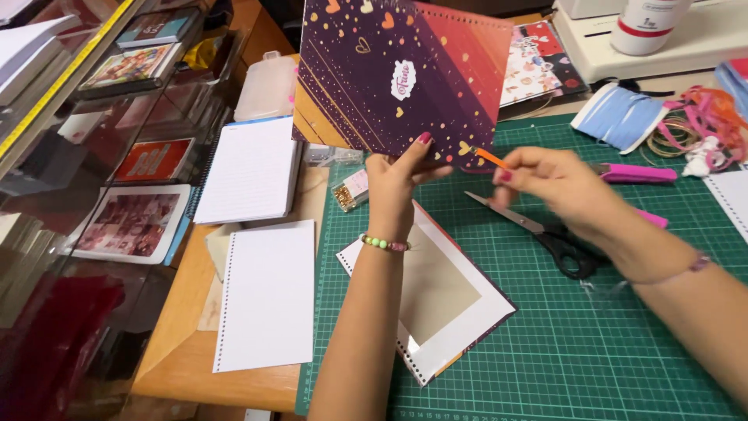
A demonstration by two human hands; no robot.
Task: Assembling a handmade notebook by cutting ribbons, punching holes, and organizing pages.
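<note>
White punched sheets (pixel 265 296) are lying at nine o'clock. At twelve, the left hand (pixel 393 179) is pinching a purple heart-printed cover (pixel 397 74) upright. At three, the right hand (pixel 557 187) is gripping an orange pencil (pixel 489 159) against its lower edge, above black-handled scissors (pixel 545 234).

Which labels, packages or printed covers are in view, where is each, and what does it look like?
Purple-and-orange cover: held up by the left hand, hearts, white oval label.
White bottle: top right, red band.
Small packet: left edge of green mat, gold bits inside.
Red booklet: glass shelf, left.
Right hand: holds orange pencil.
</note>
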